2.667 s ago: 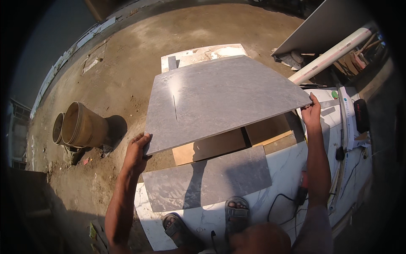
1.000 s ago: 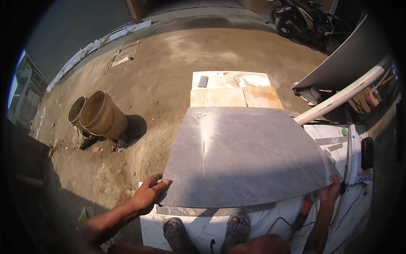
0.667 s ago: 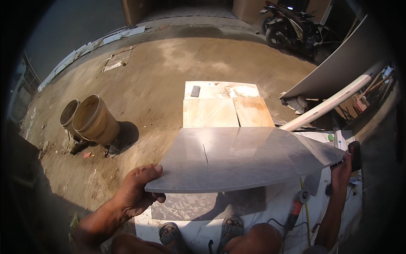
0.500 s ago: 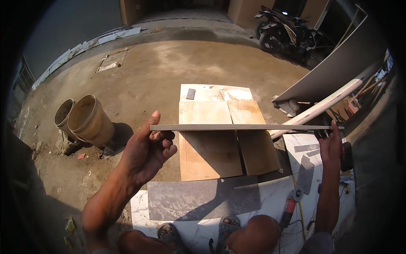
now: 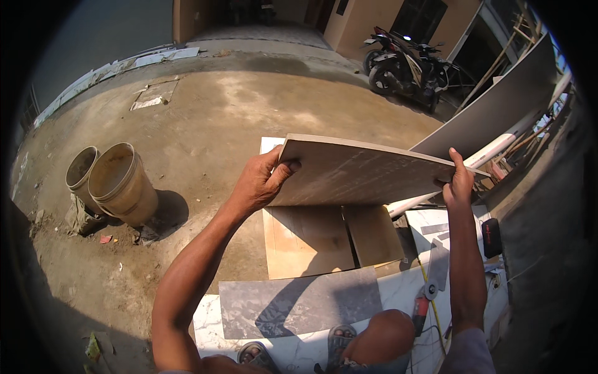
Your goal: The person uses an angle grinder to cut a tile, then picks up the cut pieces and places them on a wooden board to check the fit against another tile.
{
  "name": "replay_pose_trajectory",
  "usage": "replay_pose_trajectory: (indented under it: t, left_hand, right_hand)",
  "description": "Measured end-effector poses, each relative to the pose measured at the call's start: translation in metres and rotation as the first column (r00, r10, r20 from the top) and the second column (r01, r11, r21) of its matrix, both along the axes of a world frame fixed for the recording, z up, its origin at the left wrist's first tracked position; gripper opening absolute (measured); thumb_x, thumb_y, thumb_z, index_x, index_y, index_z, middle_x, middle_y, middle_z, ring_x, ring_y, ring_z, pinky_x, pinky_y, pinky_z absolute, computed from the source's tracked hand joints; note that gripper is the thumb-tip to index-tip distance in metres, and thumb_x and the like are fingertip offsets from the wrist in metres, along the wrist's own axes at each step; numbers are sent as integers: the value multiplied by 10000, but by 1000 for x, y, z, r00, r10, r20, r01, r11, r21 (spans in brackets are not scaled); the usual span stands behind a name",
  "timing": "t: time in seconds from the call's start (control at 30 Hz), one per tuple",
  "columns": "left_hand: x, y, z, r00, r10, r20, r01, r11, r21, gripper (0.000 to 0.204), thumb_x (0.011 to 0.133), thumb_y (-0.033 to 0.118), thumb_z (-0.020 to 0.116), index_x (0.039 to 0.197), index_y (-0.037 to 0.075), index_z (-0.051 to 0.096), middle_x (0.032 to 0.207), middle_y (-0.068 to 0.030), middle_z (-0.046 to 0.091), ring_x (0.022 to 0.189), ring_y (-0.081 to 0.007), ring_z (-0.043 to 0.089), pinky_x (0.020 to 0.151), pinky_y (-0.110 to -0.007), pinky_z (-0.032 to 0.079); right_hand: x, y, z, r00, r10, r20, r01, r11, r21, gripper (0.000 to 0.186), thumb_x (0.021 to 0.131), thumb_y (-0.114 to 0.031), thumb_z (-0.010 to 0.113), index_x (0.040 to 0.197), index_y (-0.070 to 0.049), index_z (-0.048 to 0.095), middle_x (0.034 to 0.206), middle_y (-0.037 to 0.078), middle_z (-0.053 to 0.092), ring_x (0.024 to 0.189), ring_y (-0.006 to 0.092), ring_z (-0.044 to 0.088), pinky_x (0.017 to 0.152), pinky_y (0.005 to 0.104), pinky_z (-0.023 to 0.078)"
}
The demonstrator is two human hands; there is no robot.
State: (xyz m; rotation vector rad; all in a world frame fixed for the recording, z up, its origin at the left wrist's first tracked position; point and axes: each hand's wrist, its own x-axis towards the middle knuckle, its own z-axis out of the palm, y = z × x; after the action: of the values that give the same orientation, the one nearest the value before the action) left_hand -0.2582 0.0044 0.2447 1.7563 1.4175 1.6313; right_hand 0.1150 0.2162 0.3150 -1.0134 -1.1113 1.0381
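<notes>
A large rectangular tile (image 5: 358, 174) is held up in front of me, tilted so that its broad grey-brown face shows. My left hand (image 5: 265, 177) is closed on its left end, thumb on the face towards me. At the far end, my right hand (image 5: 460, 182) grips the tile with fingers around its edge. Under the raised tile lie tan tiles (image 5: 308, 240), partly hidden and in shadow. Closer to my feet, a grey patterned tile (image 5: 299, 305) rests on a white marbled slab (image 5: 207, 315).
An angle grinder (image 5: 423, 305) and a yellow tape measure (image 5: 438, 321) lie right of my knee, near a black case-like object (image 5: 491, 237). Two dirty buckets (image 5: 128, 187) stand at left. A white pipe (image 5: 498, 149) and a leaning panel (image 5: 498, 93) are at right, a motorbike (image 5: 408, 68) behind.
The tile has turned from nearly edge-on to showing its broad face. My left hand has moved up and right and now closes over its end; my right hand has shifted up and left.
</notes>
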Motion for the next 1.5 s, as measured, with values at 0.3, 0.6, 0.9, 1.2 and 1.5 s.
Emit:
replay_pose_trajectory:
  t: [0.3, 0.6, 0.9, 1.2, 1.5]
  left_hand:
    - [0, 5, -29, 993, 111, 48, -118, 976, 184, 243, 935, 263, 586, 994, 27, 594, 747, -107, 622, 629, -201, 553, 604, -312, 442]
    - [39, -18, -31, 994, 96, -56, -84, 979, 185, 112, 896, 88, 607, 984, 18, 601, 816, -109, 627, 684, -209, 630, 613, -293, 486]
    - [70, 1, -36, 991, 107, -86, -94, 986, 139, 128, 893, 102, 620, 1003, 41, 594, 842, -102, 616, 739, -207, 643, 632, -308, 506]
    - [75, 38, 16, 974, 204, -103, -149, 909, 390, 365, 931, 148, 598, 1256, 50, 464, 1076, -113, 609, 1037, -191, 568, 894, -313, 434]
    - [7, 100, 40, 958, 288, -7, -273, 916, 293, 245, 968, 252, 556, 1031, 20, 608, 914, -1, 577, 832, -65, 510, 780, -206, 401]
  right_hand:
    - [-30, 17, 11, 985, -121, -126, 124, 992, 11, 154, 598, 73, 574, 650, 2, 447, 752, 73, 447, 692, 188, 483, 620, 331, 412]
    - [-9, 52, 1, 995, -91, -50, 91, 996, -6, 91, 614, 2, 574, 675, -3, 507, 687, 100, 465, 586, 293, 529, 593, 536, 527]
    - [-1, 54, -16, 975, -104, -196, 97, 994, -45, 161, 609, 59, 533, 754, -1, 495, 779, 95, 464, 698, 239, 492, 628, 439, 423]
    - [-24, 92, -1, 968, -42, -248, 41, 999, -12, 420, 701, -32, 611, 1052, 120, 437, 1021, 206, 504, 972, 295, 523, 814, 441, 469]
    - [28, 125, -151, 962, 221, 159, -213, 975, -69, 555, 932, -459, 531, 1318, -66, 473, 1255, 71, 518, 1082, 181, 521, 942, 412, 395]
